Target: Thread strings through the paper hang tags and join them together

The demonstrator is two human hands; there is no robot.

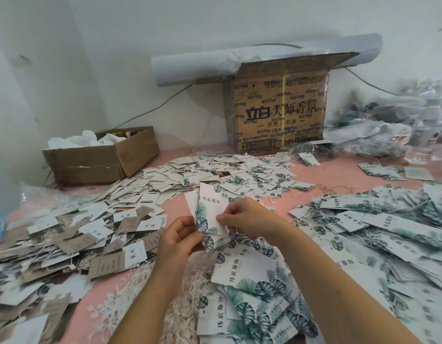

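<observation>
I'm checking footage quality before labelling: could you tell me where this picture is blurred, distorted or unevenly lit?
Head view: soft, even light, no hard shadows; the held tags, left hand and right hand are sharp; the plastic bags far right look smeared; the wide lens stretches the edges.

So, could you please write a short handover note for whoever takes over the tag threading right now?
Left hand grips the lower edge of the held leaf-print tags. Right hand: fingers pinch their right edge. Whether a string is through them cannot be told. Loose strings lie on the pink table just below the hands. Done, probably: the right-hand pile, with strings showing among its tags. Still to do: the leaf-print tags in front and the small tags in the middle heap seem unstrung.
</observation>
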